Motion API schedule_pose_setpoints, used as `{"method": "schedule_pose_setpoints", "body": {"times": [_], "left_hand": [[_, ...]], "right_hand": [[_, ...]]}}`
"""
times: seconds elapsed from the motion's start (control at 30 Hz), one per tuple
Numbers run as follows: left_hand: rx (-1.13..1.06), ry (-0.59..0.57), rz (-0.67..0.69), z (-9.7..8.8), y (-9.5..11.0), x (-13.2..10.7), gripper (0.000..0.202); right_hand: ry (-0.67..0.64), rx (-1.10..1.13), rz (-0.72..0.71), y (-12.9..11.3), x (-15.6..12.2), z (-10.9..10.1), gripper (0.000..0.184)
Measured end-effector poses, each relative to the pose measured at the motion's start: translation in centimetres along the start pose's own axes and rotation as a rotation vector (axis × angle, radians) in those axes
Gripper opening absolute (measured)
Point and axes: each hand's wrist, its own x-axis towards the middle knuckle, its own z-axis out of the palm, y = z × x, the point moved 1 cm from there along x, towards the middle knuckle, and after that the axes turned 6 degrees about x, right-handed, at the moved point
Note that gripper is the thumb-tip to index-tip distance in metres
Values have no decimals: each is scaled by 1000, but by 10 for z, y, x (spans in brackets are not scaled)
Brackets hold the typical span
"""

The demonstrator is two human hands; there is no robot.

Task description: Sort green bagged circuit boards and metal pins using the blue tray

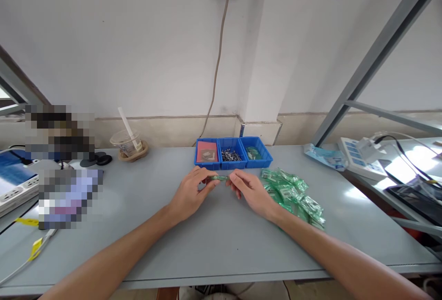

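Between my two hands is a small, thin green packet point(219, 178), seen nearly edge-on above the grey table. My left hand point(190, 191) pinches its left end between thumb and fingers. At the other end, the thumb and fingertips of my right hand point(251, 191) close on it. Just behind stand three joined blue bins: the left bin point(207, 166) has a reddish sheet and small parts in it, the middle bin point(233, 165) small metal pieces, the right bin point(265, 156) greenish bagged items. A pile of green plastic packets point(293, 194) lies beside my right forearm.
At the back left, a plastic cup point(126, 142) with a straw stands on a round coaster point(140, 154). Power strips point(19, 196) and cables lie at the left edge. On the right are a light-blue packet point(324, 157), another power strip point(359, 157) and a metal frame post point(369, 65).
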Motion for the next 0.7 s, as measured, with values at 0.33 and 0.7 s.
{"method": "schedule_pose_setpoints", "body": {"times": [0.33,0.7], "left_hand": [[35,-132,-153,5,-1,1,54],[513,-169,116,8,-20,-3,25]], "right_hand": [[-64,-29,-91,-6,0,-2,24],[511,-263,-234,-5,15,-49,27]]}}
